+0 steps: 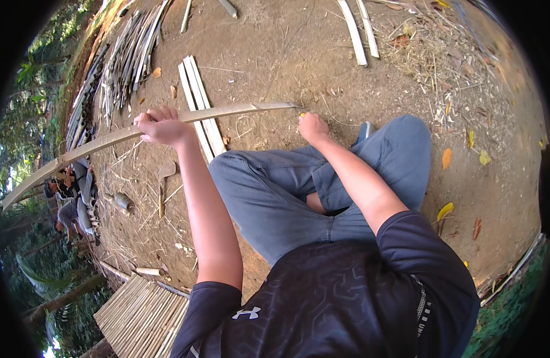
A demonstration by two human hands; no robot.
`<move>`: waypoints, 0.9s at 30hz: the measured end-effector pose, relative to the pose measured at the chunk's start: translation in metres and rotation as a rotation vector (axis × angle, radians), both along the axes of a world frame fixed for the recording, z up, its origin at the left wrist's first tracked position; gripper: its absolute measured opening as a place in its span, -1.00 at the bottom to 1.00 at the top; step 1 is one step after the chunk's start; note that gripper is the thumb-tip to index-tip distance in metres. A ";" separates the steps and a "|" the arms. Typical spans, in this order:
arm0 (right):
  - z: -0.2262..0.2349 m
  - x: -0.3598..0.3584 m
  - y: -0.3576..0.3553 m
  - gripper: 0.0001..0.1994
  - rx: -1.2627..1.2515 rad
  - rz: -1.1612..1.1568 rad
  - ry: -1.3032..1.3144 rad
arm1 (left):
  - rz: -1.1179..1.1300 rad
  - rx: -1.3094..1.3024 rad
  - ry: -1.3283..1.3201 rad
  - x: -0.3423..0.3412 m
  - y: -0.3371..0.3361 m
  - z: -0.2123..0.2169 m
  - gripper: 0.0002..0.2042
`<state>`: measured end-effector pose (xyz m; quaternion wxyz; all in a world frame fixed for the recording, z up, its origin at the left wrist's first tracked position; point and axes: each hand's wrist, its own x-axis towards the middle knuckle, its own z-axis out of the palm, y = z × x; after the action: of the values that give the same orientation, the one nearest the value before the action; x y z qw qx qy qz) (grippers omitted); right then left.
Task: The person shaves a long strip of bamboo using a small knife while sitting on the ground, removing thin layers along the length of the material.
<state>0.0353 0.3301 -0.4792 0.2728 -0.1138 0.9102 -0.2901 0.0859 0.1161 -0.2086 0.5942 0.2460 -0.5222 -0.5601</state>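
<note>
A long, pale bamboo strip point(227, 111) arcs from the far left across the ground in front of my crossed legs. My left hand point(161, 126) is closed around it, palm down, well along its length. Beside the strip's right end, my right hand point(314, 127) is closed in a fist on a small knife point(302, 114). Only a yellow bit of its handle and a dark tip show, and the rest is hidden in my fingers. The knife tip lies close to the strip's end; I cannot tell whether they touch.
Split bamboo lengths point(214, 136) lie just beyond my left knee, with more split pieces point(353, 36) farther off. A pile of thin poles point(131, 56) is at the far left. A wooden-headed tool point(166, 170), a cylinder point(122, 201) and a slatted bamboo panel point(143, 316) lie left. Two people point(72, 203) sit beyond.
</note>
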 end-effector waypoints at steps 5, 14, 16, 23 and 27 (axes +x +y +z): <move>-0.013 -0.006 0.007 -0.64 0.042 -0.022 -0.050 | -0.001 0.040 0.041 0.006 -0.007 -0.005 -0.72; -0.018 -0.004 0.003 -0.64 0.051 -0.026 -0.029 | 0.152 0.137 -0.010 0.028 -0.027 -0.011 -0.75; 0.012 -0.007 -0.003 -0.63 -0.020 0.012 0.000 | 0.102 0.131 0.030 0.032 -0.025 -0.012 -0.76; 0.120 -0.011 -0.012 -0.60 -0.290 0.265 0.048 | -0.303 0.086 0.142 0.042 -0.018 -0.012 -0.82; 0.127 -0.010 -0.013 -0.63 -0.235 0.324 0.113 | -0.440 0.021 0.144 0.038 -0.010 -0.010 -0.82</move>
<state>0.0252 0.3166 -0.3521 0.2494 -0.3057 0.8536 -0.3400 0.1236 0.1061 -0.2186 0.4909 0.0916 -0.5139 -0.6975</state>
